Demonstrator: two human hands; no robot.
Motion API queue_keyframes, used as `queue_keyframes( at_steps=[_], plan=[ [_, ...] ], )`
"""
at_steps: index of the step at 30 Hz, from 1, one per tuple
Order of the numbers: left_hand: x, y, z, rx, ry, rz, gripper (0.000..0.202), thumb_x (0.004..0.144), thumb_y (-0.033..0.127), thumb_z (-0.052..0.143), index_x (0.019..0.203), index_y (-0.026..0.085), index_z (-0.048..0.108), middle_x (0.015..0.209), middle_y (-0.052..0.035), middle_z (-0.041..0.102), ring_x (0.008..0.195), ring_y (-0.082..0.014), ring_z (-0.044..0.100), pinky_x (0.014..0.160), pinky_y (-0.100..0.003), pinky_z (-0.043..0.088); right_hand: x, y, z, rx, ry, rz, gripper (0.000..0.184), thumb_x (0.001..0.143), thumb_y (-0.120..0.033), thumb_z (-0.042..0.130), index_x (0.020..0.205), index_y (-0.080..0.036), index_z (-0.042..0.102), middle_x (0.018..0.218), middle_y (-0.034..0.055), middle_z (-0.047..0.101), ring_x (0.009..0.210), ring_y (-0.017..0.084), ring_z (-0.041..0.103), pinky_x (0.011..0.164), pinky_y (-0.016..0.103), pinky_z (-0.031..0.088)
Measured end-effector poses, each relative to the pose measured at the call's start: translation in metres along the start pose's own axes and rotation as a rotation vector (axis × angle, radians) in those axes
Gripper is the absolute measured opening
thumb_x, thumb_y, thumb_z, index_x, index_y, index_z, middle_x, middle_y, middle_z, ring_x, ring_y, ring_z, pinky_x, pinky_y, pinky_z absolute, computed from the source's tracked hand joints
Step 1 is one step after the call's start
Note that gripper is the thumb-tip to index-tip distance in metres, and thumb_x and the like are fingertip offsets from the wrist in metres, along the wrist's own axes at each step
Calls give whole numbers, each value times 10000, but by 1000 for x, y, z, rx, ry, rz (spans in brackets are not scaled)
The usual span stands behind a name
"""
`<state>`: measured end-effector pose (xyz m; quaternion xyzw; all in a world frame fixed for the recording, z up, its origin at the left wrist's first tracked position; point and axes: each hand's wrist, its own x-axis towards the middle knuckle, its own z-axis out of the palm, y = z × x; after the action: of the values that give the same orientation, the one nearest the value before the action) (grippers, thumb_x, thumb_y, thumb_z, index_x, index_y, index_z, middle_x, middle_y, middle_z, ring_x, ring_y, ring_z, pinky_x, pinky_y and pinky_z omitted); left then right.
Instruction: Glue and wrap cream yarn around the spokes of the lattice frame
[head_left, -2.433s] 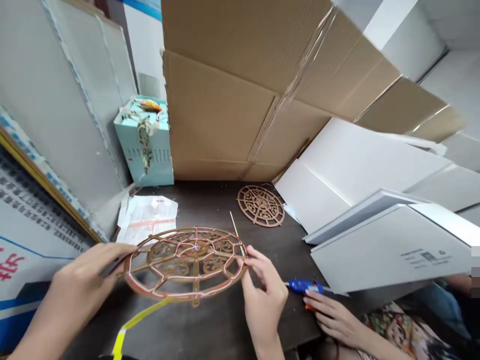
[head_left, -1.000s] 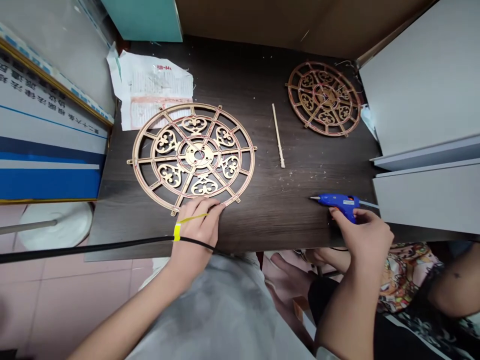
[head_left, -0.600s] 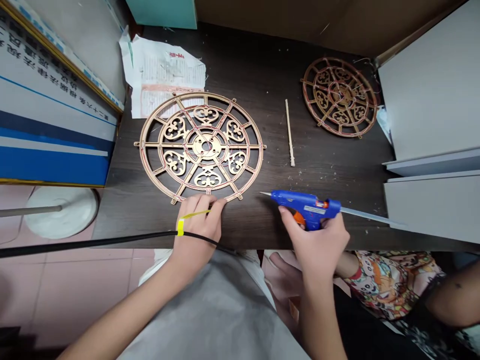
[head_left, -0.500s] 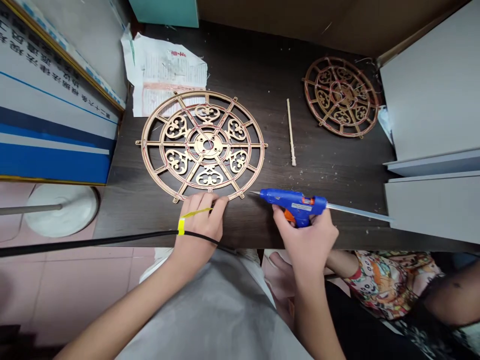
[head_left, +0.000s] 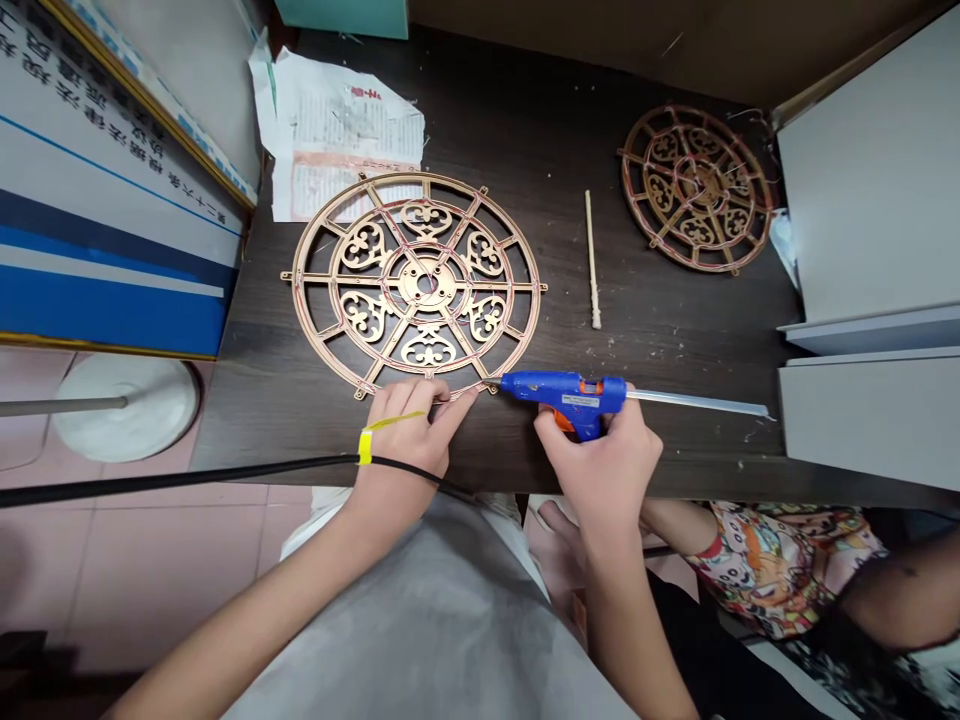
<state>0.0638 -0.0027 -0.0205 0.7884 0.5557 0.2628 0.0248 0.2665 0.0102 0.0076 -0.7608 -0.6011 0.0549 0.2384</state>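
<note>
Glue gun (head_left: 570,392), clenched in the right hand (head_left: 600,465), aims its nozzle at the near rim of the ornate wheel (head_left: 418,283) flat on the table (head_left: 525,120), which the left hand (head_left: 409,435) steadies, grip released; gluing seems barely begun.

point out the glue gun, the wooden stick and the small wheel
glue gun (head_left: 555,388), head view, blue barrel
wooden stick (head_left: 592,258), head view, middle of the shaft
small wheel (head_left: 697,187), head view, centre hub
</note>
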Motion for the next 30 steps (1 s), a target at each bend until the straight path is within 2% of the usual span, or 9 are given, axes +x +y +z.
queue_keyframes(
  at_steps=[4,8,10,13,18,30],
  plan=[
    [0,0,-1,-68,-3,-27,344,959,56,530,1193,210,730,980,-79,665,909,-215,563,809,-382,455,0,-1,2,-11,-19,-11,284,710,-399,690,896,-208,592,603,-34,581,508,179,541,617,312,471],
    [-1,0,0,-121,12,-55,276,941,41,551,1121,149,729,1009,-89,690,967,-221,573,862,-371,503,0,0,4,-9,-13,-10,293,700,-402,688,895,-201,601,603,-36,578,497,173,531,614,311,475],
    [-1,1,0,-112,11,-68,284,937,39,555,1156,127,712,1023,-96,696,982,-228,573,876,-371,506,0,1,4,5,-6,-8,295,692,-393,699,892,-197,606,610,-35,587,498,169,538,608,306,474],
    [0,1,0,-76,1,-43,337,943,34,530,1204,151,708,995,-91,682,935,-223,571,837,-370,498,1,1,3,16,5,1,291,683,-390,717,871,-202,597,600,-41,581,501,169,549,597,298,469],
    [1,0,-1,-101,-14,-44,337,957,42,525,1177,194,729,990,-79,667,932,-208,553,819,-354,478,3,1,2,24,-5,6,286,691,-396,720,853,-214,571,594,-45,576,506,171,555,600,296,471],
    [-1,-2,-1,-185,6,-64,313,913,1,569,1137,141,737,1028,-90,676,983,-217,560,882,-363,500,-2,0,4,14,-35,-52,282,704,-367,699,905,-213,573,626,-37,596,506,173,537,614,298,464]
  ],
)
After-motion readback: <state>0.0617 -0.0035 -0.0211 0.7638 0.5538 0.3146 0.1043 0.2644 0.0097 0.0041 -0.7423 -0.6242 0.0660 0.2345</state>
